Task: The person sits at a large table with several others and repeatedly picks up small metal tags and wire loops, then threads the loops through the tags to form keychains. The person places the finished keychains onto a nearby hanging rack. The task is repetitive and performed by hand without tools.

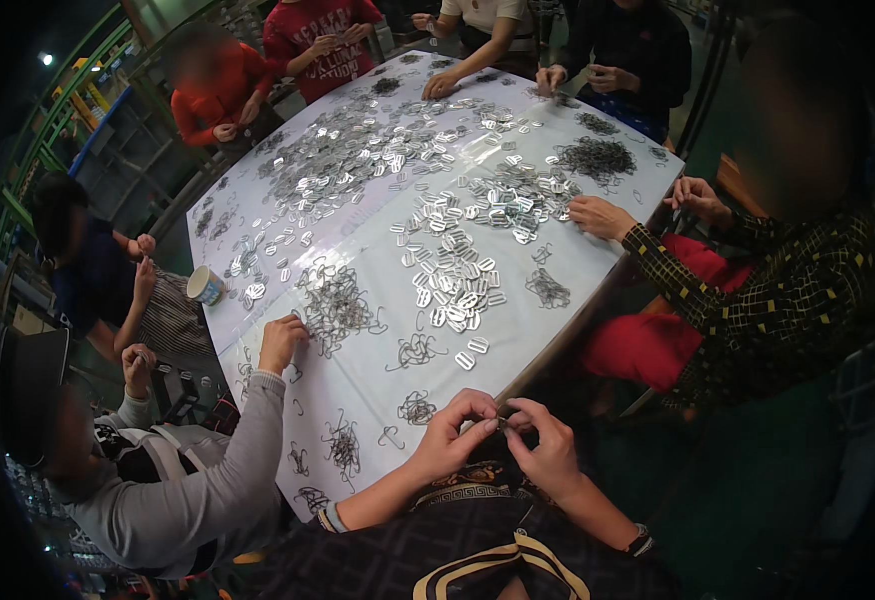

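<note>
My left hand (450, 440) and my right hand (548, 452) meet just off the table's near edge, thumbs and forefingers pinched together. Between the fingertips is a small dark metal piece (502, 423), mostly covered, so its exact kind cannot be made out. Close to my left hand lies a small tangle of bent wire hooks (418, 408), with a larger pile of wire hooks (343, 445) farther left. Beyond my hands, two flat silver slotted buckles (472, 353) rest apart from a long heap of the same buckles (458, 265).
Several people work around the white table (528, 345). At the left, a grey-sleeved co-worker's hand (283, 342) reaches to a wire hook pile (338, 305). A co-worker's hand (600, 216) touches the table's right side. A paper cup (206, 285) stands at the left edge.
</note>
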`<state>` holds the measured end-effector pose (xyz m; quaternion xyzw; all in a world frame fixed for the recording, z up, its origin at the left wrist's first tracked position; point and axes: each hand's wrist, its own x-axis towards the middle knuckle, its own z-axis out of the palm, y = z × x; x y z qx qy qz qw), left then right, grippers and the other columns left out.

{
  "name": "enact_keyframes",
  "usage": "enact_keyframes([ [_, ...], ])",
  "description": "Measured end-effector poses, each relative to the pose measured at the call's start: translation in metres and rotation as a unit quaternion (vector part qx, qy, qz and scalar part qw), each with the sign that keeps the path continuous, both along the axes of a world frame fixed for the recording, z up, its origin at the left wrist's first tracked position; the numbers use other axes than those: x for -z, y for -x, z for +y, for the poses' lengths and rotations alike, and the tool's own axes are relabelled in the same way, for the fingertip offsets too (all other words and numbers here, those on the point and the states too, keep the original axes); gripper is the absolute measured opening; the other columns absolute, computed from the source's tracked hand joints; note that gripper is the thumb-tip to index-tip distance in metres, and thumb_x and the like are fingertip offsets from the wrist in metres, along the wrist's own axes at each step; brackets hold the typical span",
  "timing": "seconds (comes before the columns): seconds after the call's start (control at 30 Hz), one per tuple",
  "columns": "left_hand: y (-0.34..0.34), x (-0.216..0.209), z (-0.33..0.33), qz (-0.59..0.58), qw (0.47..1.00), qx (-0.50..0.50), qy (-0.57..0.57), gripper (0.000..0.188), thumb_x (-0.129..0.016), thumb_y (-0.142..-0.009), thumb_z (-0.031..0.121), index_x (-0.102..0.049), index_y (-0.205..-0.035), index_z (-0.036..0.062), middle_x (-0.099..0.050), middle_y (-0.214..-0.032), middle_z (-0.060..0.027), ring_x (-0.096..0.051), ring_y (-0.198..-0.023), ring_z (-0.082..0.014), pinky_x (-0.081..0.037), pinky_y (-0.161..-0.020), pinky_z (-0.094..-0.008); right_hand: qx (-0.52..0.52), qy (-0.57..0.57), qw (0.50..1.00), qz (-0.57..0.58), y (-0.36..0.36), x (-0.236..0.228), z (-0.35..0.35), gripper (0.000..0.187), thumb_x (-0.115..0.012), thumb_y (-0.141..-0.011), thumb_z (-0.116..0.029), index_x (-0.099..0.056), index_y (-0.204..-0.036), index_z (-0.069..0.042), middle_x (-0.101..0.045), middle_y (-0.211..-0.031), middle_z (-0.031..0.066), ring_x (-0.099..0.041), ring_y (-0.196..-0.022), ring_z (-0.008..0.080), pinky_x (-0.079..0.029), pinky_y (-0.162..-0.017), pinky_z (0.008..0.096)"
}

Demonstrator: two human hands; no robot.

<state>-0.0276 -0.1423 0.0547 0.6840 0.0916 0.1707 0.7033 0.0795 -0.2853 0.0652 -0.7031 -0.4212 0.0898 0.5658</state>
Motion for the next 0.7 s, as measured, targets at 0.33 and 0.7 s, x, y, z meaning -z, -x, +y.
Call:
enact_keyframes([
  [0.33,0.001,0.0,-0.009,0.021,0.996,-0.003,0.086,0.008,-0.053,-0.097,0.007,-0.052,-0.103,0.0009,-0.062,-0.106,-0.0077,-0.056,-0.1,-0.0122,-0.044,-0.09,-0.0279,0.013,-0.004,1.0,0.004,0.0,-0.001,-0.001,0.04,-0.07,-0.073,0.006,-0.059,-0.111,-0.002,-0.066,-0.078,0.0089,-0.067,-0.069,0.0224,-0.054,-0.063,0.0319],
  [0.7,0.003,0.0,-0.021,-0.012,0.995,-0.015,0.098,0.009,-0.047,-0.098,0.004,-0.048,-0.105,-0.0006,-0.062,-0.106,-0.0107,-0.056,-0.095,-0.0112,-0.045,-0.085,-0.0249,-0.024,-0.047,0.998,0.024,-0.018,0.004,-0.007,0.034,-0.071,-0.075,0.003,-0.061,-0.107,0.0,-0.065,-0.076,0.0084,-0.066,-0.067,0.0178,-0.053,-0.06,0.0285],
])
